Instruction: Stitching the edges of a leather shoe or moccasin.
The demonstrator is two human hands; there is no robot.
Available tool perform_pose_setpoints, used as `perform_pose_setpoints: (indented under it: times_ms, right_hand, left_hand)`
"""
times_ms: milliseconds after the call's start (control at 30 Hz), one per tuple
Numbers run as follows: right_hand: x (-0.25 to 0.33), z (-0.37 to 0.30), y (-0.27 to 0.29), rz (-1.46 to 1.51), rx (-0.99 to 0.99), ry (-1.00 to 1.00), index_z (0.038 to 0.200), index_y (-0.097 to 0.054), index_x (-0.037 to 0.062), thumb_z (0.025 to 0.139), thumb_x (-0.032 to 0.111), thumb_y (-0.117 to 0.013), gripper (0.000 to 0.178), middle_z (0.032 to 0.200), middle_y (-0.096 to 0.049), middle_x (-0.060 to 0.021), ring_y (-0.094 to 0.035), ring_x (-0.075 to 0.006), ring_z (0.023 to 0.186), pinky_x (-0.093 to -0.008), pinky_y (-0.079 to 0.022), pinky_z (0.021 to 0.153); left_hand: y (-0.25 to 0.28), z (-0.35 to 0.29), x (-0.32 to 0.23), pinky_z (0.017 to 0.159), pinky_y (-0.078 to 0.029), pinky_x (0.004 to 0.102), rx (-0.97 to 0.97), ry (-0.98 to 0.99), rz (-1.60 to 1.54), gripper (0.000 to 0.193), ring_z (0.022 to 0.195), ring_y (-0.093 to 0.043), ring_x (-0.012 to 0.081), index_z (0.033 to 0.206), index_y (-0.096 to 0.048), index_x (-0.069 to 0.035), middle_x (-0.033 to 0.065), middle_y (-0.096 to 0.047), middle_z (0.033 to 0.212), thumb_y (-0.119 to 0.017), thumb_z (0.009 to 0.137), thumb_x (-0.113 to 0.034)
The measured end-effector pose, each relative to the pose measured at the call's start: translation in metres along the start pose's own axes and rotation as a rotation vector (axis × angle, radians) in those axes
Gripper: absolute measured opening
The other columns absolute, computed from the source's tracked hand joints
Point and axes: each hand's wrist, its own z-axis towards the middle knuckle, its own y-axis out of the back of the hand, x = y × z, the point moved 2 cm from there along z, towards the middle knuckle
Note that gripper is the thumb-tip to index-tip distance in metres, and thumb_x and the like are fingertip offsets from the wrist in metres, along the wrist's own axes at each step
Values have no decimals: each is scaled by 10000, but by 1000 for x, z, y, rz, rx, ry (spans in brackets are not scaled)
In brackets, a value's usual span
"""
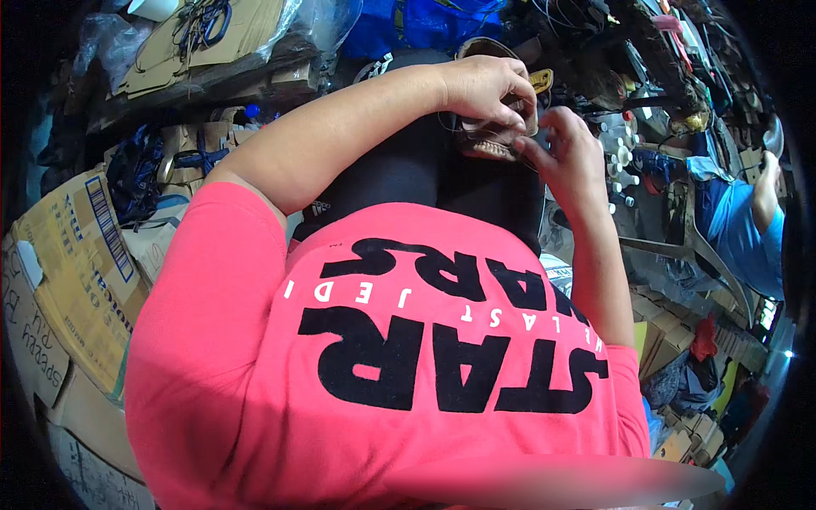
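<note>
A brown leather shoe [486,150] with a stitched, puckered edge lies across my dark-trousered lap, its open end [483,48] pointing away from me. My left hand [489,92] lies over the middle of the shoe with its fingers curled down; whatever sits between the fingertips is hidden. A thin thread loops beside the left wrist. My right hand [571,160] is at the shoe's right edge, thumb and forefinger drawn close together near the stitched seam. Anything fine between them is too small to make out.
Yellow-brown cartons [81,255] are stacked at the left. A cardboard-covered bench [200,42] with dark-handled tools stands at the far left. Several small white bottles [619,153] stand right of my right hand. Another person in blue [739,212] sits at the far right.
</note>
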Motion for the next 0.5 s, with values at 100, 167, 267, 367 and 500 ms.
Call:
perform_pose_setpoints:
  times_ms: [100, 167, 267, 367, 500]
  right_hand:
    - [-13, -11, -2, 236, 249, -242, 804, -630, -5, 794, 308, -720, 326, 697, -621, -130, -594, -247, 630, -359, -459, 608]
    - [-17, -18, -11, 344, 414, -312, 831, -630, -19, 841, 280, -677, 303, 642, -574, -129, -490, -181, 576, -342, -430, 581]
    - [-22, -21, -15, 341, 503, -235, 857, -630, -26, 854, 232, -653, 259, 642, -557, -145, -477, -191, 573, -342, -426, 577]
    - [-23, -24, -5, 334, 501, -146, 816, -582, -32, 867, 170, -618, 212, 643, -519, -154, -466, -190, 576, -349, -413, 573]
    - [-39, -44, 14, 526, 458, -211, 704, -500, -6, 876, 146, -619, 259, 635, -446, -43, -398, -94, 613, -293, -351, 551]
  left_hand:
    - [-6, 2, -2, 840, -476, 361, 20, -23, 40, 286, 975, -579, 286, 925, -669, -122, 105, -556, 1047, -767, 703, -272]
    - [-11, 5, -3, 766, -476, 360, 4, -38, 36, 290, 911, -573, 264, 812, -615, -86, 102, -534, 976, -787, 677, -278]
    - [-17, 8, -5, 742, -469, 360, 42, 23, 3, 312, 890, -565, 253, 788, -598, -79, 98, -528, 959, -797, 665, -285]
    - [-22, 9, -2, 722, -462, 353, 15, 33, -27, 326, 878, -555, 250, 766, -581, -74, 92, -523, 934, -804, 653, -284]
    - [-18, 6, -1, 726, -460, 345, -9, 93, -9, 311, 857, -563, 245, 743, -577, -67, 85, -537, 900, -797, 657, -270]
